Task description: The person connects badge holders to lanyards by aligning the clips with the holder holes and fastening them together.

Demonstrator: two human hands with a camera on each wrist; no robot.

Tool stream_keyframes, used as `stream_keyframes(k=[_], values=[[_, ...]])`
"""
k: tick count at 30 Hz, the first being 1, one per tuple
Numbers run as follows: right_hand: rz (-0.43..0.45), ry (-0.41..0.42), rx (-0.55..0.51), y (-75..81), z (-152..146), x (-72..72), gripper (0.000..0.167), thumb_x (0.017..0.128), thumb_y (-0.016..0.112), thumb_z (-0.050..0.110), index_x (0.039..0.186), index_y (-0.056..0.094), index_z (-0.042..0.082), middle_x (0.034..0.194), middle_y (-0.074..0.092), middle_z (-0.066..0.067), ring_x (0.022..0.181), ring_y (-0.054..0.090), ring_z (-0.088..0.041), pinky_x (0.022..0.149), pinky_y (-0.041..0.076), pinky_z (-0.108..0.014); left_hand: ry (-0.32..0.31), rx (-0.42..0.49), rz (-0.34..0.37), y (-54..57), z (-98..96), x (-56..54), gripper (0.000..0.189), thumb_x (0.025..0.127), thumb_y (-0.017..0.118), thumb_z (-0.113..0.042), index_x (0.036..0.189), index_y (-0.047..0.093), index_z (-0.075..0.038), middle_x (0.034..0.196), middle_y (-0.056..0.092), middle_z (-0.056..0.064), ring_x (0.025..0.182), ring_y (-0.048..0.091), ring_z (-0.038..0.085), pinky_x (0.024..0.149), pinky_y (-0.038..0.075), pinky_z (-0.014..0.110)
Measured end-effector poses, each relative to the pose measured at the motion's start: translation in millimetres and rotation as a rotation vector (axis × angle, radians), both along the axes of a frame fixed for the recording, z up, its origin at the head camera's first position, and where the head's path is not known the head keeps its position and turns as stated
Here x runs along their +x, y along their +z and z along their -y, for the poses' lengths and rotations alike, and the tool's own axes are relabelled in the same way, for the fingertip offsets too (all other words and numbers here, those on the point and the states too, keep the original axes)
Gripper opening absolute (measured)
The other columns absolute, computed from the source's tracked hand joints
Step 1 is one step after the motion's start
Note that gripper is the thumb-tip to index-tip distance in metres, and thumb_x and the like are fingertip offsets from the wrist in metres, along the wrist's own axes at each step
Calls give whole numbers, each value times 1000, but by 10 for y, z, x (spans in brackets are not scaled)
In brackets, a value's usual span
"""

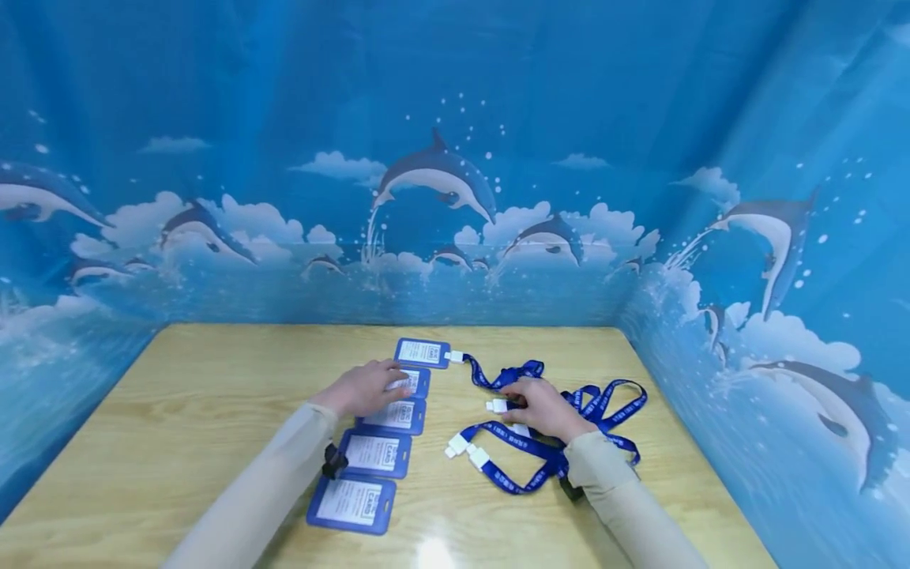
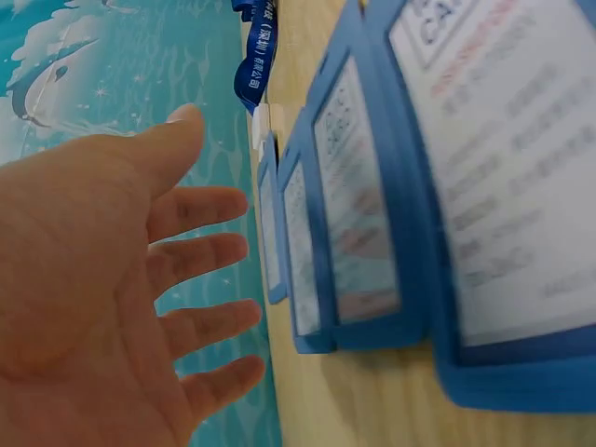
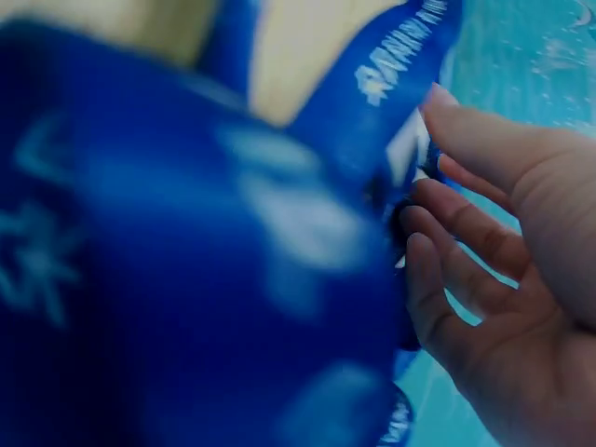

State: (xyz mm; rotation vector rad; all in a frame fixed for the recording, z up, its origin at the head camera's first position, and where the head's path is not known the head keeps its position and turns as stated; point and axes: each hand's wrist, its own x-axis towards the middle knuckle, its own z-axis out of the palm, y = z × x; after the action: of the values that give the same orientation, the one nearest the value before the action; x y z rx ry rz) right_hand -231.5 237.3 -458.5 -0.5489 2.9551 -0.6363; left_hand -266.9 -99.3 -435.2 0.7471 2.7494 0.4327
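Note:
Several blue badge holders (image 1: 389, 506) with white cards lie in a column on the table. At the far end, one badge holder (image 1: 403, 353) has a lanyard's white clip (image 1: 456, 357) at its right edge. My left hand (image 1: 364, 389) is over the middle of the column, its fingers spread and straight in the left wrist view. To the right lies a tangle of blue printed lanyards (image 1: 522, 441). My right hand (image 1: 543, 407) pinches one lanyard just behind its white clip (image 1: 496, 405). In the right wrist view, blurred blue strap (image 3: 186, 233) hides part of the grip.
Two more white clips (image 1: 457, 445) lie nearer, left of the lanyard pile. A loop of strap (image 1: 629, 386) reaches toward the table's right side. The wooden table (image 1: 178, 411) is bordered at the back and sides by a blue dolphin-print curtain (image 1: 320, 95).

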Motion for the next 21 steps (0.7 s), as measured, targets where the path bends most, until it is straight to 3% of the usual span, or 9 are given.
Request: stream_keyframes(k=[4, 7, 12, 21], values=[[-57, 62, 46, -33, 44, -10, 30, 89, 79, 19, 116, 74, 8, 107, 72, -2, 99, 66, -18, 87, 58, -38, -17, 16, 16, -56, 60, 52, 51, 105, 50, -42, 144, 56, -10, 156, 43, 19, 144, 39, 43, 117, 34, 61], [-61, 27, 25, 9, 109, -26, 26, 91, 77, 17, 115, 74, 8, 110, 73, -4, 103, 67, -21, 93, 58, -42, -29, 38, 15, -99, 72, 71, 51, 105, 51, -42, 144, 56, -10, 157, 41, 19, 144, 39, 43, 117, 35, 61], [-59, -37, -32, 119, 253, -107, 30, 93, 74, 19, 121, 71, 7, 120, 71, -9, 113, 66, -26, 101, 55, -45, 10, 39, 29, -189, 81, 83, 53, 104, 52, -46, 146, 54, -14, 159, 40, 16, 145, 38, 43, 117, 34, 61], [-72, -20, -24, 161, 411, -200, 35, 94, 73, 18, 125, 69, 4, 122, 70, -12, 115, 66, -29, 104, 53, -46, 8, -13, 6, -270, 66, 94, 56, 103, 51, -49, 146, 55, -14, 156, 45, 14, 145, 39, 39, 118, 35, 60]])
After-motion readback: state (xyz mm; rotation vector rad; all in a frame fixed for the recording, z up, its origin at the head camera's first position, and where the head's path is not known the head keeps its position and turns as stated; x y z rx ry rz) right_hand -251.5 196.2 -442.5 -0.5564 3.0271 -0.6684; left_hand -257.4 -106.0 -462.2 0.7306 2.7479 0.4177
